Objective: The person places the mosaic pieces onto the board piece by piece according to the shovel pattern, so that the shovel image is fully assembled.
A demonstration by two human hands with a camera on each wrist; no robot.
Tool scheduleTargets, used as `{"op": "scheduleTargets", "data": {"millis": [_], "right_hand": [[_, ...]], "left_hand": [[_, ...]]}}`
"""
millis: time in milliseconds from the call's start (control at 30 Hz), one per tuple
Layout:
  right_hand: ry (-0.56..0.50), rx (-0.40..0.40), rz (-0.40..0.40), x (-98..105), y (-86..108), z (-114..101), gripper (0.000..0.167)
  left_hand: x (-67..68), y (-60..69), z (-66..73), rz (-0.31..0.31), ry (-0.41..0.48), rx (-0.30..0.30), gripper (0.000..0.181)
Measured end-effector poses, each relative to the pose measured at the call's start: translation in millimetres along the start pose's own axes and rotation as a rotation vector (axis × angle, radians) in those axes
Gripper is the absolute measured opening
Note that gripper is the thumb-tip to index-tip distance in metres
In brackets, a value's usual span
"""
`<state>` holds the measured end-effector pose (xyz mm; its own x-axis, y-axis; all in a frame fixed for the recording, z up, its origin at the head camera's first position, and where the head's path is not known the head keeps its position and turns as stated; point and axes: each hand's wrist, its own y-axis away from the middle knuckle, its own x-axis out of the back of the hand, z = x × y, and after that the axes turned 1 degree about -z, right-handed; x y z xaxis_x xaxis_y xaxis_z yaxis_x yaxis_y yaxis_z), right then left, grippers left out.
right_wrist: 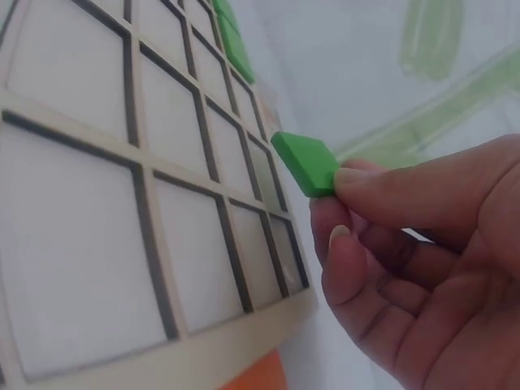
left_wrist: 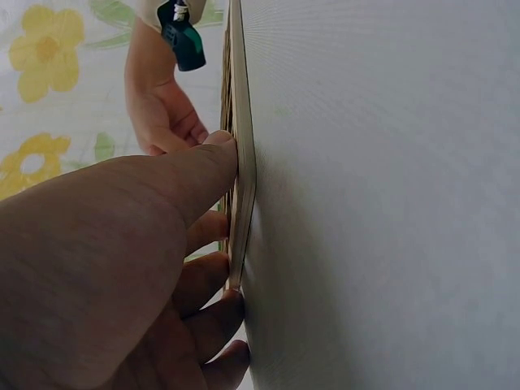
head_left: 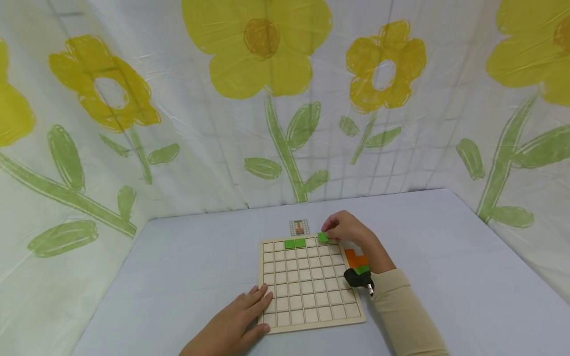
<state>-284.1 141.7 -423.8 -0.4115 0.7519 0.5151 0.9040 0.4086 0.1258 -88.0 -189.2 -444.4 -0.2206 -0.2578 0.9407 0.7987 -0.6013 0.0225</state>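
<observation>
A white backdrop (head_left: 213,148) printed with large yellow flowers and green leaves hangs behind a pale counter (head_left: 187,267). On the counter, towards its near side, lies a square wooden grid board (head_left: 308,287), its light frame and thin dividers marking rows of shallow square cells. A beige sleeve (head_left: 409,311) covers the right forearm, which reaches along the board's right side towards the far edge.

The left hand (head_left: 238,316) is relaxed and ungripping, its fingers extended onto the board's near-left border, with the thumb touching the rim by the corner. The right hand (head_left: 349,228) is at the far-right corner, its thumb and fingertips pinching a green square tile.

Just beside the board's right edge, an orange piece (head_left: 355,257) lies on the counter, partly hidden by the right arm, with a green piece (head_left: 362,269) next to it. A black wrist device (head_left: 356,278) juts out at the cuff. Just beyond the far edge lies a small printed card (head_left: 299,227) showing a grid and an orange-brown figure.

Two green tiles (head_left: 295,244) sit side by side in the third and fourth cells of the farthest row. The pinched green square tile (right_wrist: 307,162) is tilted, near that row's right end.
</observation>
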Motion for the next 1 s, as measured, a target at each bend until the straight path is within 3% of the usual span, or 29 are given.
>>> {"op": "scheduleTargets", "data": {"millis": [200,500,1000], "right_hand": [[0.013,0.022,0.001,-8,-3.8,0,0.007],[-0.008,-0.037,0.018,-16,-6.0,-5,0.007],[0.037,-0.046,0.028,-27,-9.5,-9,0.008]], "left_hand": [[0.1,-0.6,-0.1,-0.008,0.004,0.004,0.068],[0.9,-2.4,1.0,-0.031,0.011,0.016,0.069],[-0.7,-2.8,-1.0,-0.022,0.005,0.001,0.069]]}}
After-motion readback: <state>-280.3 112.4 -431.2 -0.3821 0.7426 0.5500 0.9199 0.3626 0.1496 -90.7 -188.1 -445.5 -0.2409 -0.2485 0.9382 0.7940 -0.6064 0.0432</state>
